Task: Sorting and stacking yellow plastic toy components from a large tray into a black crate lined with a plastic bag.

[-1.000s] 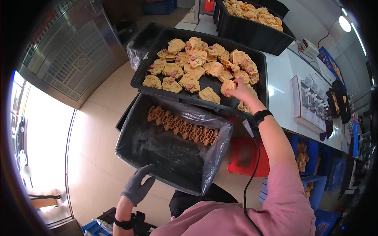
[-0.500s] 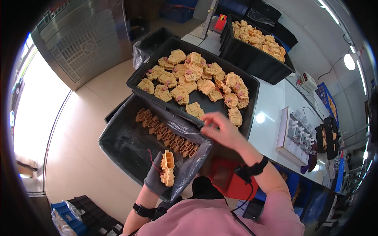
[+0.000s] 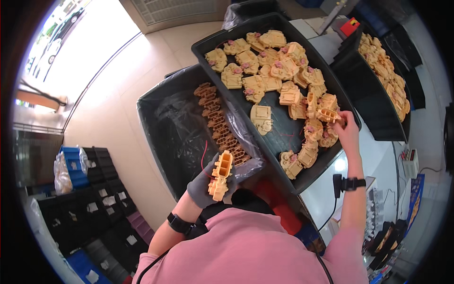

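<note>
My left hand (image 3: 201,187), in a grey glove, holds a cream-yellow plastic housing (image 3: 220,175) with open slots upward. A thin red wire curls beside it. The held housing is over the near corner of a plastic-lined black bin (image 3: 158,137), where a row of brown-looking housings (image 3: 217,120) stands. My bare right hand (image 3: 348,135) reaches to the right side of a black tray (image 3: 279,163). Its thumb and fingers close on a slotted yellow housing (image 3: 327,115) at the edge of the pile. Many similar housings (image 3: 283,68), some with pink parts, lie in that tray.
A deeper black crate (image 3: 352,90) full of yellow housings stands at the far right on the white worktop (image 3: 378,151). A red container (image 3: 283,213) is below the tray. Black and blue bins (image 3: 85,199) sit on the floor at left, near a bright doorway.
My right hand has moved from the tray's near edge to the housings at its right side. My left hand still holds its housing. The whole view has turned.
</note>
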Action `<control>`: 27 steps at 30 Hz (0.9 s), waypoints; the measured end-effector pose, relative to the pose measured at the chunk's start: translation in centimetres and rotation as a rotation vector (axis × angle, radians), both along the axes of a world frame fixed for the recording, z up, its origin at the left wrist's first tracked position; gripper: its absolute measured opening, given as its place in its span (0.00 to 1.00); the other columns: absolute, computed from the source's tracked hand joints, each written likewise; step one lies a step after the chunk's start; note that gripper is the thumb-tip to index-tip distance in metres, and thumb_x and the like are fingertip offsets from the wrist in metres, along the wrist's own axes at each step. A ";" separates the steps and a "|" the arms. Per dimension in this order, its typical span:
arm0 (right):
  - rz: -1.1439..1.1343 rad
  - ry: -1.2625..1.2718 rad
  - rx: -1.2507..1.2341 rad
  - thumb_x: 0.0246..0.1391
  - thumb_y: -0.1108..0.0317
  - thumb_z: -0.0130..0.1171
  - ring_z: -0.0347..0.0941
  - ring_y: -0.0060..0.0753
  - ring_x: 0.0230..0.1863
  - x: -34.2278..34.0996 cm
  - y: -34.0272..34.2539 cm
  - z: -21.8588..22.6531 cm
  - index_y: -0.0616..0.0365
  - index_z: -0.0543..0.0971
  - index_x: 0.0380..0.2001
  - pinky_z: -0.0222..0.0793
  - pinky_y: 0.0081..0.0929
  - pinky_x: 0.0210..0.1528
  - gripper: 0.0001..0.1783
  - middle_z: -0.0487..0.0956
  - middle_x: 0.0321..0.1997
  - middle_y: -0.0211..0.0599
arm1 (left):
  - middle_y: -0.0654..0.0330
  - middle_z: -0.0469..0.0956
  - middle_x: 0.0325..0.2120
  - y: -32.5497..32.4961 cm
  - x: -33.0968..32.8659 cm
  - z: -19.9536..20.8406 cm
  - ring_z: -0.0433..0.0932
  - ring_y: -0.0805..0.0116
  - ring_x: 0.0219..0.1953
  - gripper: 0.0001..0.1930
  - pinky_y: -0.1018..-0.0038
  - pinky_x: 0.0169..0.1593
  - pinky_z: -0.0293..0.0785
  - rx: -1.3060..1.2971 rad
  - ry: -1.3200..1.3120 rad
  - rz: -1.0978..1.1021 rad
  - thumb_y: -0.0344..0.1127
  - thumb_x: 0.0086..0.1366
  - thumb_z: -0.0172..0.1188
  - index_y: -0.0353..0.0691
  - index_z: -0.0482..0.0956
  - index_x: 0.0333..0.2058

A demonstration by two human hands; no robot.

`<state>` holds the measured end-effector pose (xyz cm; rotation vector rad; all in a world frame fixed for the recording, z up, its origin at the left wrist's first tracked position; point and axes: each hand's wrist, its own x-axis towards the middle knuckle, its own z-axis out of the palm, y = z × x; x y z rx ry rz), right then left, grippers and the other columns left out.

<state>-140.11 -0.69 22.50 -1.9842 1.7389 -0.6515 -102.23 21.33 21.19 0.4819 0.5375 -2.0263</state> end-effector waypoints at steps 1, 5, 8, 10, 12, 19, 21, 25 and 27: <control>0.018 -0.110 0.094 0.52 0.77 0.53 0.77 0.28 0.38 1.5 1.3 2.3 0.58 0.71 0.38 0.71 0.25 0.39 0.09 0.79 0.42 0.35 | 0.58 0.78 0.34 0.1 -0.2 -1.2 0.77 0.62 0.36 0.19 0.65 0.42 0.76 -0.077 0.115 -0.007 0.52 0.67 0.51 0.41 0.74 0.44; 0.515 -0.294 0.406 0.51 0.79 0.57 0.76 0.23 0.40 6.9 6.0 8.7 0.56 0.73 0.36 0.72 0.23 0.39 0.09 0.79 0.44 0.32 | 0.52 0.75 0.47 -0.8 -1.7 -1.6 0.72 0.55 0.53 0.25 0.57 0.61 0.66 -0.123 0.019 0.041 0.51 0.67 0.51 0.37 0.70 0.53; 0.974 -0.268 0.507 0.51 0.74 0.59 0.73 0.36 0.45 10.7 7.4 10.1 0.56 0.74 0.38 0.70 0.30 0.46 0.10 0.78 0.40 0.33 | 0.52 0.73 0.52 -1.7 -2.8 0.0 0.70 0.59 0.57 0.25 0.61 0.63 0.64 -0.167 -0.063 -0.042 0.50 0.68 0.50 0.38 0.69 0.55; 1.099 -0.311 0.483 0.51 0.74 0.60 0.73 0.36 0.45 12.1 7.7 8.9 0.56 0.74 0.37 0.69 0.31 0.47 0.09 0.78 0.41 0.33 | 0.54 0.74 0.51 -1.9 -3.5 -0.3 0.74 0.65 0.53 0.23 0.69 0.59 0.70 -0.234 0.009 -0.162 0.48 0.69 0.48 0.37 0.69 0.55; 1.121 -0.306 0.499 0.50 0.74 0.61 0.73 0.35 0.46 12.5 7.7 8.4 0.56 0.74 0.37 0.68 0.29 0.47 0.10 0.77 0.43 0.32 | 0.55 0.75 0.50 -1.3 -4.3 0.3 0.77 0.66 0.49 0.23 0.70 0.55 0.73 -0.294 -0.038 -0.132 0.48 0.70 0.47 0.37 0.69 0.55; 1.095 -0.378 0.651 0.51 0.70 0.62 0.70 0.34 0.51 13.5 8.3 6.5 0.55 0.74 0.41 0.67 0.29 0.51 0.14 0.73 0.47 0.35 | 0.58 0.69 0.55 1.5 -3.5 -0.1 0.71 0.66 0.56 0.23 0.69 0.59 0.68 -0.584 -0.469 -0.171 0.32 0.69 0.49 0.40 0.60 0.61; 1.164 -0.503 0.415 0.50 0.67 0.64 0.68 0.34 0.55 13.8 8.0 5.6 0.52 0.74 0.43 0.66 0.31 0.54 0.17 0.70 0.53 0.36 | 0.56 0.70 0.54 1.6 -3.6 0.9 0.72 0.64 0.55 0.24 0.69 0.59 0.69 -0.449 -0.136 -0.053 0.36 0.68 0.51 0.39 0.61 0.60; 0.612 -0.119 0.101 0.44 0.59 0.68 0.67 0.39 0.53 11.9 -1.0 3.6 0.57 0.70 0.50 0.67 0.32 0.53 0.30 0.69 0.53 0.45 | 0.51 0.72 0.52 3.4 -3.4 1.4 0.74 0.58 0.53 0.26 0.66 0.58 0.70 -0.157 -0.252 -0.025 0.48 0.67 0.52 0.36 0.66 0.57; 0.386 0.218 -0.046 0.44 0.56 0.68 0.70 0.53 0.52 8.3 -5.4 -0.3 0.58 0.68 0.53 0.66 0.38 0.54 0.34 0.70 0.52 0.50 | 0.49 0.72 0.52 4.4 -2.9 1.3 0.74 0.55 0.52 0.27 0.62 0.57 0.71 -0.120 -0.015 0.165 0.50 0.68 0.50 0.36 0.66 0.57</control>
